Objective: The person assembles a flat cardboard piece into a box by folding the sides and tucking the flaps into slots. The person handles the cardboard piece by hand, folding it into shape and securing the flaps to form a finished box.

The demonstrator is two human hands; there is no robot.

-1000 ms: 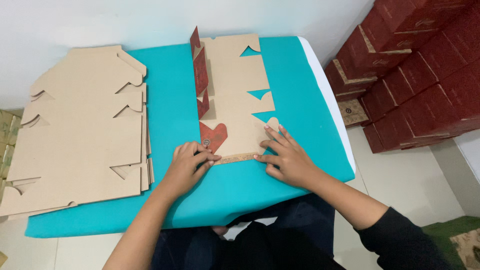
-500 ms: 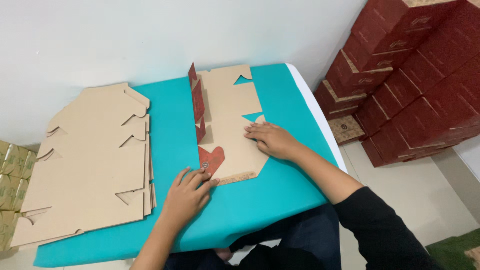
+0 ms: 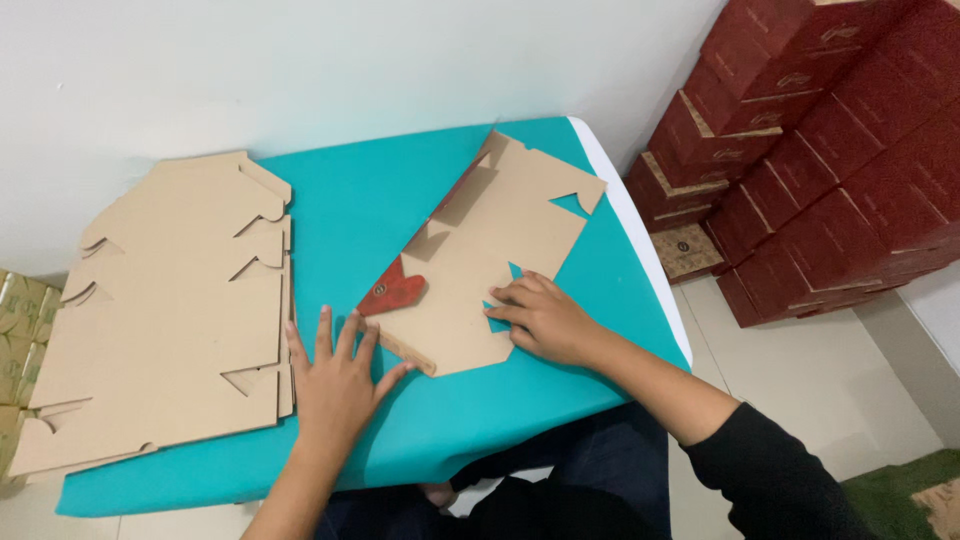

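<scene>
Head view: left hand (image 3: 338, 382) open flat at cardboard blank's (image 3: 490, 255) 7 o'clock corner; right hand (image 3: 543, 318) open, pressing its 5 o'clock edge. Blank stack (image 3: 160, 310) at 9 o'clock.

Your single head camera looks steeply down, close over the teal-covered table (image 3: 340, 210); wall fills the frame's top.

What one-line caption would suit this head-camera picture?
Two bare hands, left hand and right hand, press a flat brown die-cut cardboard box blank on a teal table.
</scene>
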